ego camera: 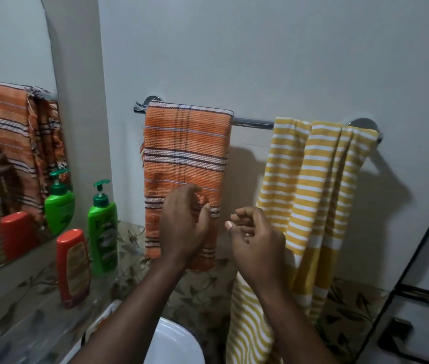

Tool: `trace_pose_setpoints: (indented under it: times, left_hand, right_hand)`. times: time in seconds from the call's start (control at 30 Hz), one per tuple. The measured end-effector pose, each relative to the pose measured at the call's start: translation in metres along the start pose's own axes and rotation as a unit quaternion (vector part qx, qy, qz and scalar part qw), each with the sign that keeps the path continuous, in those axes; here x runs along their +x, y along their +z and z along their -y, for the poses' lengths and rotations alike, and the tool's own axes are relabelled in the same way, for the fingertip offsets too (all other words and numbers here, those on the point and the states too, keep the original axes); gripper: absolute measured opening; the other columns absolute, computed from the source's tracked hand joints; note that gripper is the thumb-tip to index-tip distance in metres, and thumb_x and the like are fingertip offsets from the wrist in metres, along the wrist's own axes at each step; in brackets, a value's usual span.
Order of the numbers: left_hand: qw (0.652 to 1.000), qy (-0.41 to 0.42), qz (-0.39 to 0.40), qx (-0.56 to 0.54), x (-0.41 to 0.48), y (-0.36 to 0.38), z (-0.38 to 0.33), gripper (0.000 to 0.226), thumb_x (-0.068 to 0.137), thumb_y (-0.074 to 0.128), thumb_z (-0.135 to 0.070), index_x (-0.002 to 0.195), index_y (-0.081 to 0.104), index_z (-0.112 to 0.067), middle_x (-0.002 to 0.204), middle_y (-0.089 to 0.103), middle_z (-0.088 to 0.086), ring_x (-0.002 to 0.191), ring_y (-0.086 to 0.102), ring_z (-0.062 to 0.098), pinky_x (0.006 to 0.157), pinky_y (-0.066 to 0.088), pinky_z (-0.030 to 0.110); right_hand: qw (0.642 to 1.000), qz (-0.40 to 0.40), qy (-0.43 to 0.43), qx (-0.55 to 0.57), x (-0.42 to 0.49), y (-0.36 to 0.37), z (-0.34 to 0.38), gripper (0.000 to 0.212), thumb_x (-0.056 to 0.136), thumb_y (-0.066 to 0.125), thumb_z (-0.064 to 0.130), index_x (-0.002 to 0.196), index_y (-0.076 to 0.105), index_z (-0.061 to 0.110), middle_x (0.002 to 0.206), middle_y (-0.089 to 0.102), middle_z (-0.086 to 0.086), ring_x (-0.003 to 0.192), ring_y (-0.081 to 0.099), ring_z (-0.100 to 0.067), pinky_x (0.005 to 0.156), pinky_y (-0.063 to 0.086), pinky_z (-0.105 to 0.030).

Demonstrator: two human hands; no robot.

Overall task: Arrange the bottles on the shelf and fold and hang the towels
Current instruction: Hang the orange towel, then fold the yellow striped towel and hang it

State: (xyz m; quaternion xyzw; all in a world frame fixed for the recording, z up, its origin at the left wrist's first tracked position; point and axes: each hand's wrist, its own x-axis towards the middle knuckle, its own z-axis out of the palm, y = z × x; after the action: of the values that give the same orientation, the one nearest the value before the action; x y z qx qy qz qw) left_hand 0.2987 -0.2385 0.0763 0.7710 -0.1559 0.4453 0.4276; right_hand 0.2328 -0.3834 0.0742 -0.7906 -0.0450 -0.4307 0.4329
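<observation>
Orange plaid woven towel with dark and white stripes (185, 143) folded neat, draped over left end of chrome wall towel bar (253, 123); yellow-and-white striped towel (318, 193) hangs bunched and creased at bar's right end, apart from orange one. Left hand (184, 227) in front of orange towel's lower part, fingers loosely curved, gripping nothing; contact with cloth unclear. Right hand (255, 237) between the towels, fingers loosely curled, empty. Green plastic pump bottle (103, 232) and red plastic squeeze bottle (72, 269) upright on leaf-patterned tiled ledge (24, 308) below wall mirror (11, 48); labels too blurred to read. White basin (174, 345) below forearms
</observation>
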Motion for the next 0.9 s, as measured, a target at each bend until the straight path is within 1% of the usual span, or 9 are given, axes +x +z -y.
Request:
trace_pose_setpoints:
  times: [0.13,0.2,0.27,0.37,0.43,0.53,0.67,0.77,0.9]
  left_hand:
    - [0.994,0.032,0.052,-0.086,0.014,0.013,-0.033,0.013,0.095,0.068,-0.033,0.100,0.067,-0.021,0.086,0.068,-0.010,0.076,0.065,0.012,0.067,0.056,0.041]
    - [0.988,0.021,0.087,-0.126,0.021,0.020,-0.052,0.021,0.096,0.067,-0.040,0.101,0.069,-0.021,0.087,0.071,-0.011,0.077,0.067,0.006,0.066,0.058,0.038]
    - [0.981,0.007,0.121,-0.153,0.027,0.027,-0.069,0.030,0.095,0.067,-0.050,0.105,0.069,-0.022,0.091,0.072,-0.011,0.079,0.068,0.003,0.067,0.060,0.035]
    - [0.974,-0.001,0.155,-0.163,0.032,0.039,-0.089,0.034,0.094,0.069,-0.054,0.111,0.066,-0.025,0.095,0.071,-0.011,0.082,0.068,0.003,0.069,0.061,0.037]
    - [0.973,0.001,0.162,-0.163,0.032,0.046,-0.100,0.040,0.092,0.067,-0.057,0.116,0.065,-0.025,0.098,0.071,-0.012,0.083,0.069,0.003,0.072,0.062,0.040]
    - [0.974,0.003,0.159,-0.161,0.032,0.052,-0.118,0.044,0.092,0.070,-0.058,0.121,0.063,-0.027,0.106,0.067,-0.015,0.088,0.067,0.002,0.076,0.062,0.042]
    - [0.975,-0.016,0.149,-0.164,0.033,0.056,-0.137,0.076,0.081,0.074,-0.071,0.142,0.048,-0.034,0.131,0.061,-0.010,0.115,0.063,0.010,0.090,0.060,0.044]
    - [0.982,-0.020,0.133,-0.129,0.031,0.056,-0.152,0.091,0.075,0.078,-0.074,0.148,0.038,-0.036,0.140,0.056,-0.006,0.122,0.060,0.018,0.096,0.057,0.046]
    - [0.993,-0.021,0.101,-0.053,0.019,0.060,-0.161,0.090,0.078,0.080,-0.059,0.147,0.027,-0.038,0.149,0.042,-0.002,0.110,0.064,0.027,0.078,0.055,0.041]
  right_hand:
    - [0.978,-0.147,-0.116,-0.090,0.012,-0.038,0.012,0.006,0.093,0.076,0.017,0.096,0.071,0.018,0.086,0.070,0.007,0.071,0.065,-0.010,0.064,0.045,-0.013]
    - [0.958,-0.231,-0.113,-0.128,0.019,-0.057,0.009,0.011,0.090,0.078,0.017,0.097,0.070,0.015,0.090,0.065,0.001,0.076,0.061,-0.019,0.068,0.046,-0.024]
    - [0.945,-0.276,-0.063,-0.162,0.025,-0.070,0.000,0.032,0.085,0.082,0.027,0.110,0.066,0.013,0.100,0.062,-0.006,0.090,0.059,-0.026,0.073,0.049,-0.038]
    - [0.959,-0.222,0.034,-0.171,0.031,-0.080,-0.015,0.059,0.080,0.085,0.039,0.126,0.058,0.014,0.116,0.064,-0.009,0.104,0.061,-0.031,0.079,0.052,-0.041]
    - [0.970,-0.180,0.056,-0.155,0.031,-0.082,-0.020,0.047,0.083,0.083,0.036,0.119,0.061,0.017,0.106,0.071,-0.005,0.095,0.067,-0.032,0.073,0.048,-0.035]
    - [0.975,-0.159,0.020,-0.157,0.025,-0.084,-0.021,0.021,0.087,0.078,0.020,0.102,0.064,0.020,0.082,0.069,0.001,0.073,0.067,-0.030,0.063,0.035,-0.028]
    - [0.975,-0.151,-0.009,-0.163,0.014,-0.083,-0.020,0.025,0.083,0.079,0.009,0.100,0.064,0.018,0.079,0.070,-0.001,0.069,0.065,-0.029,0.059,0.030,-0.027]
    - [0.975,-0.146,-0.043,-0.163,0.004,-0.082,-0.019,0.024,0.081,0.079,0.005,0.092,0.060,0.015,0.073,0.065,-0.003,0.064,0.060,-0.029,0.057,0.025,-0.028]
    - [0.984,-0.104,-0.068,-0.131,-0.014,-0.079,-0.022,0.016,0.084,0.071,0.017,0.098,0.065,0.013,0.076,0.067,-0.004,0.066,0.062,-0.023,0.057,0.029,-0.024]
